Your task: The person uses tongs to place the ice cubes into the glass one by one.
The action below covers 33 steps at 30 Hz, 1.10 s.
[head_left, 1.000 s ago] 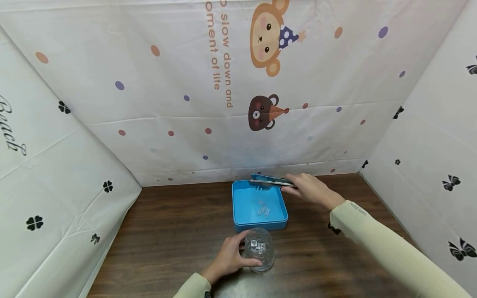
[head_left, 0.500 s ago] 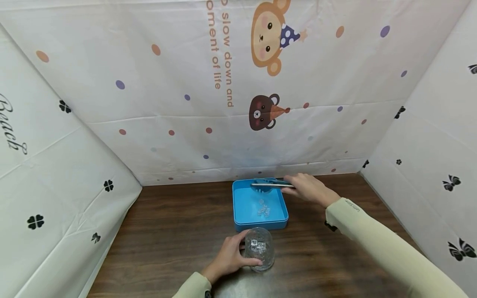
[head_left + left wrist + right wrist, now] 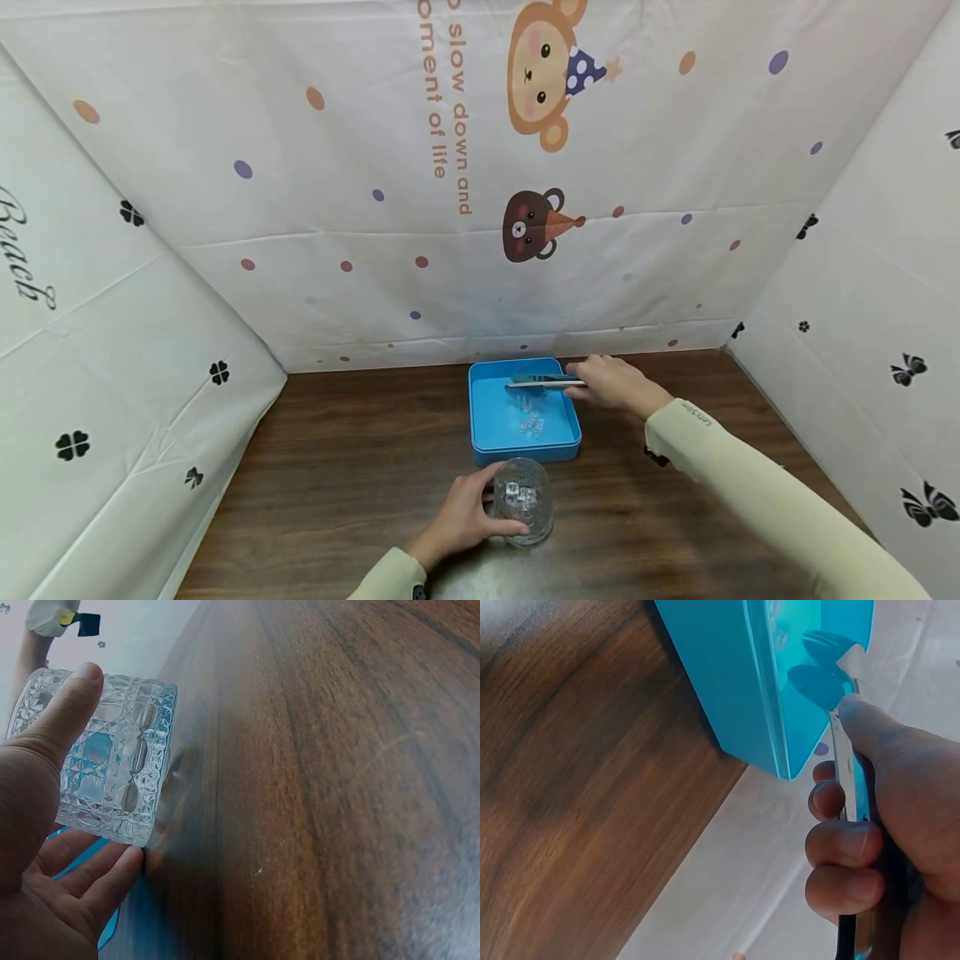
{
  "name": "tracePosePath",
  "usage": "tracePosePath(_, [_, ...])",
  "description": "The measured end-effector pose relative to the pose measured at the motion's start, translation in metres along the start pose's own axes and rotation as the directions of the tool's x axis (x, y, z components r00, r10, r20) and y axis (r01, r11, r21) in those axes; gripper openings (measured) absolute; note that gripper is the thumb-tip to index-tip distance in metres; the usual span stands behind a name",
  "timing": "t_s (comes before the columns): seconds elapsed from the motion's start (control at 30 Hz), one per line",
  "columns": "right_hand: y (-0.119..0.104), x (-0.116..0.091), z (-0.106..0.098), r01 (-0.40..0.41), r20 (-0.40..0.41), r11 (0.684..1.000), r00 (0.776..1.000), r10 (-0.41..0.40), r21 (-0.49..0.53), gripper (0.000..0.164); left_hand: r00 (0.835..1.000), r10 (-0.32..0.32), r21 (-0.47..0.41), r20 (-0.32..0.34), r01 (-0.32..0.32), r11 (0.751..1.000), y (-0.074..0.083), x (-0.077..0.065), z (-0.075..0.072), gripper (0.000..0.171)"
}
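My left hand (image 3: pixel 463 515) grips a clear cut-pattern glass (image 3: pixel 522 504) standing on the table, thumb on the near side and fingers around the far side. In the left wrist view the thumb lies across the faceted wall of the glass (image 3: pixel 112 761). Metal tongs (image 3: pixel 546 383) are held in my right hand (image 3: pixel 617 385), fingers curled round their arms. Their tips reach over the blue box (image 3: pixel 486 421), just behind several small clear pieces (image 3: pixel 532 426) on its floor. The right wrist view shows the tongs (image 3: pixel 844 761) with fork-like and spoon-like dark shadows below the tips.
The box stands near the back of the brown wooden table (image 3: pixel 360 450), directly behind the glass. A white printed cloth (image 3: pixel 360 292) hangs behind the table, with more white cloth along both sides.
My right hand has brought the tongs lower and nearer, from the box's back rim to over its inside close to the clear pieces. The left hand and glass stay put.
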State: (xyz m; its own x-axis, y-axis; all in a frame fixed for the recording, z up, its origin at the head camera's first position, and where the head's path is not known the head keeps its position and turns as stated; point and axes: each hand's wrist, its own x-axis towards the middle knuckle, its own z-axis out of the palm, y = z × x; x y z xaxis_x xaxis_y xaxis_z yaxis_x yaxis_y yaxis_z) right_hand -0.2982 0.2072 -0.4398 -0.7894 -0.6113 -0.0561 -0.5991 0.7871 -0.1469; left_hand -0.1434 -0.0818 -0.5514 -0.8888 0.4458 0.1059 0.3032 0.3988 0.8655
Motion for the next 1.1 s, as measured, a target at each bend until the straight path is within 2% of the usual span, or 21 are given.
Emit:
tracePosePath(0.23, [-0.0023,0.0021,0.0033,-0.02,0.036,0.999,0.999,0.021,-0.03,0.028,1.0,-0.007,-0.005,0.002,0.007,1.0,-0.0012,0.0002,0.0008,0.084])
tracePosePath(0.57, [-0.0019,0.0047,0.0062,-0.014,0.054,1.0,0.998,0.015,-0.028,0.031,1.0,-0.003,-0.015,0.002,0.003,1.0,-0.0012,0.0001,0.0005,0.085])
tracePosePath(1.1, [-0.0015,0.0044,0.0105,-0.013,0.039,1.0,0.999,0.014,-0.015,0.023,1.0,-0.003,-0.012,-0.001,0.003,1.0,-0.0017,0.0002,0.0006,0.085])
